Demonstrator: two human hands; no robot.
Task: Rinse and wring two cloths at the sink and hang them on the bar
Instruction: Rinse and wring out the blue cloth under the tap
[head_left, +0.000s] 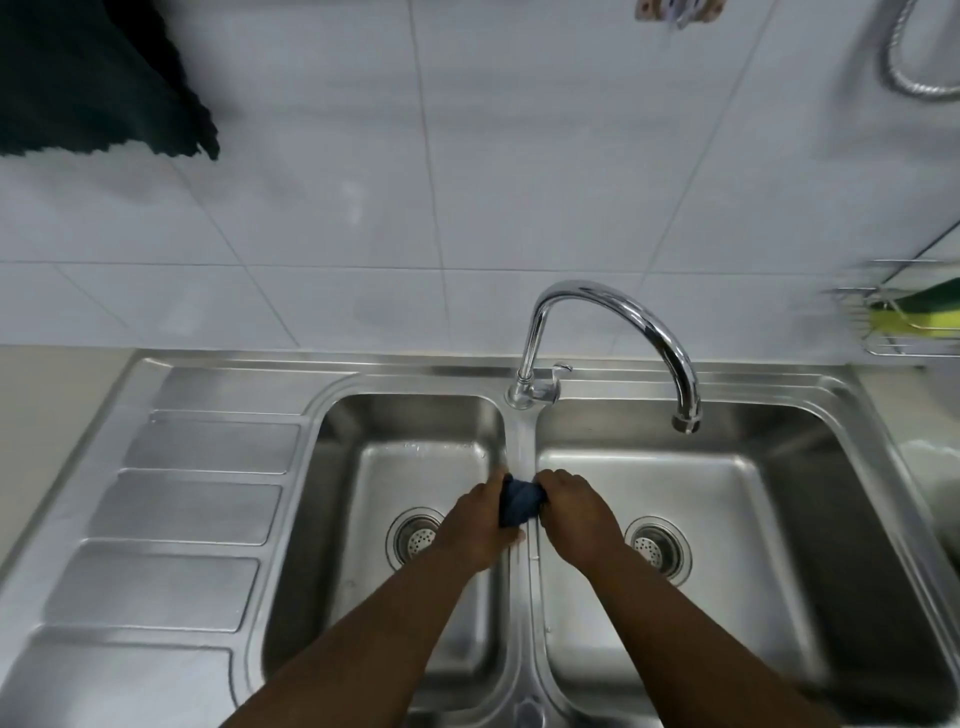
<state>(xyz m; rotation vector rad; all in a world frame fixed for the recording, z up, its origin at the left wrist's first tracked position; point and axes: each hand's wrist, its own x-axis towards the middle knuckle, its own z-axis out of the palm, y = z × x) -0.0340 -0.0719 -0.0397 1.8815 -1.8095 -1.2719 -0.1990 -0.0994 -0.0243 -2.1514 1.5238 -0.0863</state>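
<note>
Two bare arms reach out from the bottom of the view, over the middle of a double sink (519, 447). Between the hands is a small dark blue cloth (519, 503), bunched up tight. It sits just above the strip of metal that splits the two bowls. The left hand (480, 522) holds one end, with its fingers closed around the cloth. The right hand (574, 512) holds the other end, fingers closed on it too.

It looks like the wringing step. To do it well, each hand should turn the other way, hard, so the water is squeezed out. Moving the cloth over one bowl would help, so drips go down a drain (418, 540) and not along the rim.

Behind the hands stands the shiny tap (613, 317), its spout over the right bowl. No water can be seen coming out. Up on the left a dark green cloth (98, 78) hangs against the white tiles (519, 156); what it hangs on is out of view. Far right, a wire rack (904, 317) holds a yellow and green sponge (914, 314).
</note>
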